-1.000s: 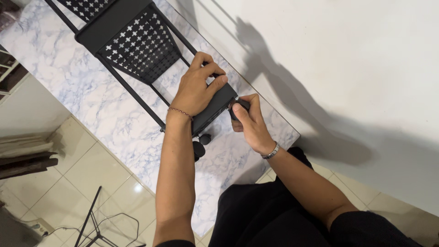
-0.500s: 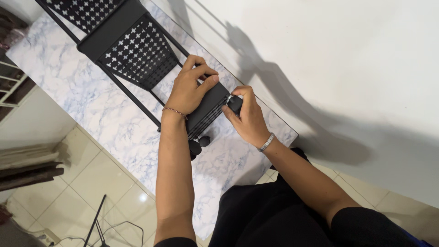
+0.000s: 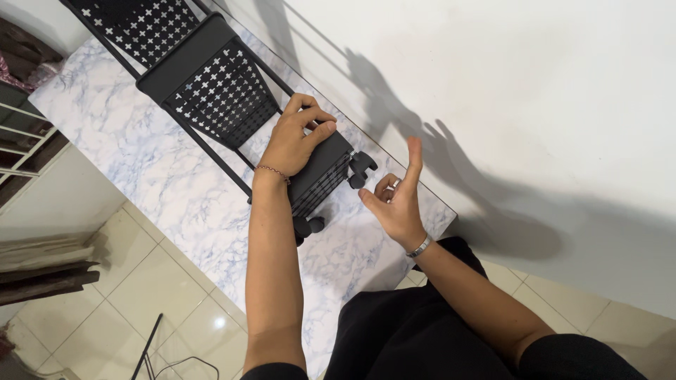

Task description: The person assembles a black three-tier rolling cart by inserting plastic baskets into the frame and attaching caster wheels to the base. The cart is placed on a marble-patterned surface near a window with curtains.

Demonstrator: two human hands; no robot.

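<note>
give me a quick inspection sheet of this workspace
surface: white and blue marbled table top, against a white wall.
job's things: black metal cart lying on its side on the table, shelves punched with cross-shaped holes; two black caster wheels show at its near end, one by the wall, one by the table's front edge.
clutter: nothing seen on the table.
hands: left hand pressed flat on the cart's end panel; right hand open, off the cart, fingers spread near the caster by the wall.
cables: nothing seen.
surroundings: tiled floor, thin black wire frame on it, dark trousers below.
</note>
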